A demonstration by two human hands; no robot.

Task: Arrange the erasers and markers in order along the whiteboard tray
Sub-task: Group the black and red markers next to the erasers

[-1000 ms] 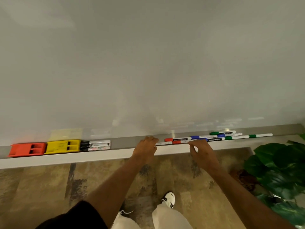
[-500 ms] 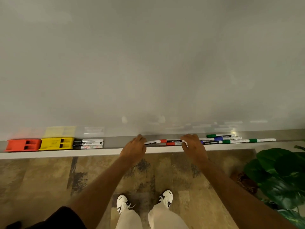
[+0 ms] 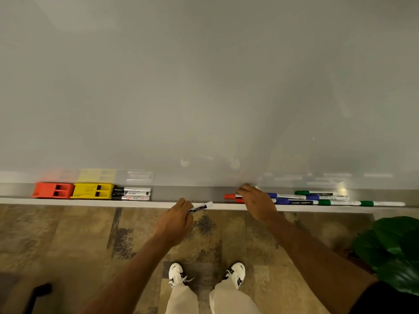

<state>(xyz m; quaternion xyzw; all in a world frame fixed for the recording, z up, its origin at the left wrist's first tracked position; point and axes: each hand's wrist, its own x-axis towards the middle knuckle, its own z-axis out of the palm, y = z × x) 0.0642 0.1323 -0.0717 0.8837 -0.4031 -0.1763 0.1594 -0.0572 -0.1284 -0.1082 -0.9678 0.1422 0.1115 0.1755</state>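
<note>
The grey whiteboard tray (image 3: 186,194) runs across the view. At its left stand an orange eraser (image 3: 52,190) and a yellow eraser (image 3: 93,191), side by side, then a small stack of black markers (image 3: 133,193). My left hand (image 3: 175,219) holds a black marker (image 3: 200,207) just off the tray's front edge. My right hand (image 3: 256,201) lies over two red markers (image 3: 230,196) in the tray. To its right lie blue markers (image 3: 292,199) and green markers (image 3: 340,201) in overlapping rows.
The whiteboard (image 3: 204,87) fills the upper view. A leafy green plant (image 3: 394,252) stands on the floor at the right. My white shoes (image 3: 206,274) are on patterned flooring below the tray. A dark object (image 3: 38,291) sits at the lower left.
My left hand has lifted a black marker off the tray and drawn it toward me. My right hand has slid left onto the red markers. The camera has moved closer.
</note>
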